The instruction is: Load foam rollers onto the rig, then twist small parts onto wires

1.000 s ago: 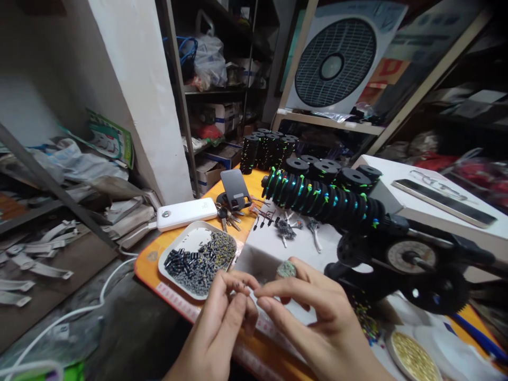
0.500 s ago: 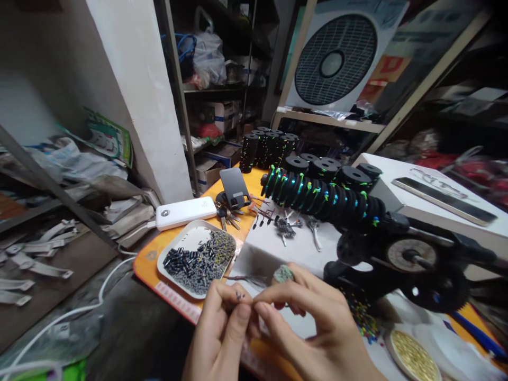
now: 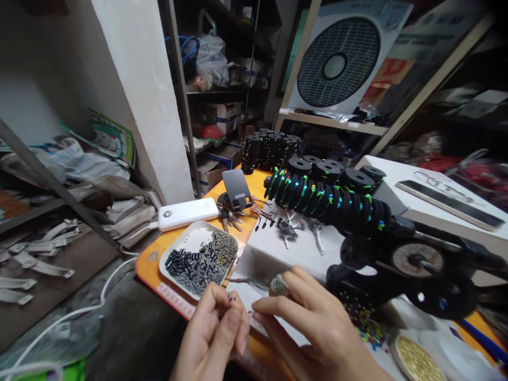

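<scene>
Left hand: my left hand [image 3: 212, 328] is curled, thumb bent against the forefinger, pinching what look like tiny dark pieces [image 3: 232, 298] that show at the forefinger's side.
Right hand: my right hand [image 3: 317, 325] is half bent, thumb and forefinger nearly meeting just right of the left fingers; I cannot tell whether something thin is between them.
Greenish lump: a rough greenish lump [image 3: 279, 286] sits at one of my right fingers; how it is held there I cannot make out.
Bead tray: the white tray [image 3: 194, 237] lies just beyond my left hand, on the left of the orange table [image 3: 153, 250], with black tubes [image 3: 181, 262] on its left side and grey and yellowish grains [image 3: 216, 256] on its right.
White surface: on the pale board [image 3: 262, 254] beyond my hands, a thin dark strand [image 3: 254, 283] lies near the right fingers; dark tufts [image 3: 286, 230] lie farther off.
Black machine: to the right, the black machine [image 3: 416, 259] carries a ridged roll [image 3: 327, 203] wound with green and blue bits.
Near right: loose coloured beads [image 3: 371, 333] lie beside a dish of gold beads [image 3: 418, 360].
Far left of table: a white power bank [image 3: 188, 214], keys [image 3: 225, 217] and a dark phone stand [image 3: 235, 186].
Far side: black rolls [image 3: 251, 153] stand upright.
</scene>
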`<state>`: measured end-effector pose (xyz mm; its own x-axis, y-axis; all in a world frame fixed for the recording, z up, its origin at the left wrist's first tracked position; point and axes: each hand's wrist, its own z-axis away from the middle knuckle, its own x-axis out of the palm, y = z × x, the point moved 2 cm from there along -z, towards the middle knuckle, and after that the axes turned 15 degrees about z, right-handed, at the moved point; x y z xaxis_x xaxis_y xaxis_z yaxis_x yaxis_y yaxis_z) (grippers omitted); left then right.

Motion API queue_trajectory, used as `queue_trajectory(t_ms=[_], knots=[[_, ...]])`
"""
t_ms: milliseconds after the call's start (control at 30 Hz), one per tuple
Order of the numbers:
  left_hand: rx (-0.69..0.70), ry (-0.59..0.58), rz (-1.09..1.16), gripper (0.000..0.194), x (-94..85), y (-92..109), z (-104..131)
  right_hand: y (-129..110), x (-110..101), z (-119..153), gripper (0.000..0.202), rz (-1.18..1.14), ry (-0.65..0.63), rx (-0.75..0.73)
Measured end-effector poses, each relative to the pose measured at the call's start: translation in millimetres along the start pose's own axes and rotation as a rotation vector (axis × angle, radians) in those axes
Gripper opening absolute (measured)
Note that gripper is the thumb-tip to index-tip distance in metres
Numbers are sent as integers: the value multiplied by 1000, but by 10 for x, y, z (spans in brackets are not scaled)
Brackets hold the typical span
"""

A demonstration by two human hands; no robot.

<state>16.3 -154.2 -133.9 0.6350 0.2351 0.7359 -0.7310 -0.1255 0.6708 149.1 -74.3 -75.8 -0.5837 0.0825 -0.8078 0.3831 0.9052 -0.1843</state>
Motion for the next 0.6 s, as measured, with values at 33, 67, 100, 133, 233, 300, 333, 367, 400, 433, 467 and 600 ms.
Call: queue_trajectory(t_ms=[33, 67, 100, 133, 233, 300, 333, 367, 400, 433, 467, 600], knots=[[-6, -7, -7, 39, -11, -10, -2, 5, 16, 9, 18, 4, 12, -10], [-11, -11, -10, 39, -23, -21, -5, 12, 35, 22, 17, 5, 31, -16], [-15, -13, -8, 39, -35, -30, -7, 20, 54, 38, 16, 6, 58, -20], [-21, -10, -3, 38, -44, -38, -10, 30, 74, 55, 16, 4, 82, -20], [-59, 4, 11, 40, -53, -50, -13, 54, 104, 97, 16, -10, 106, -9], [-97, 16, -2, 41, -45, -52, -11, 60, 75, 100, 16, -49, 89, 10], [-111, 23, -10, 42, -41, -53, -9, 59, 49, 92, 17, -79, 66, 20], [-123, 31, -13, 42, -36, -55, -6, 53, 20, 79, 18, -109, 36, 30], [-134, 41, -11, 43, -30, -59, -3, 44, -7, 65, 19, -133, 2, 40], [-139, 50, -3, 42, -22, -63, 0, 33, -29, 49, 19, -147, -29, 51], [-130, 55, 4, 42, -11, -65, 4, 20, -42, 35, 19, -150, -51, 62], [95, 130, -15, 32, 66, -35, 37, -25, -21, 5, 16, -124, -23, 99]])
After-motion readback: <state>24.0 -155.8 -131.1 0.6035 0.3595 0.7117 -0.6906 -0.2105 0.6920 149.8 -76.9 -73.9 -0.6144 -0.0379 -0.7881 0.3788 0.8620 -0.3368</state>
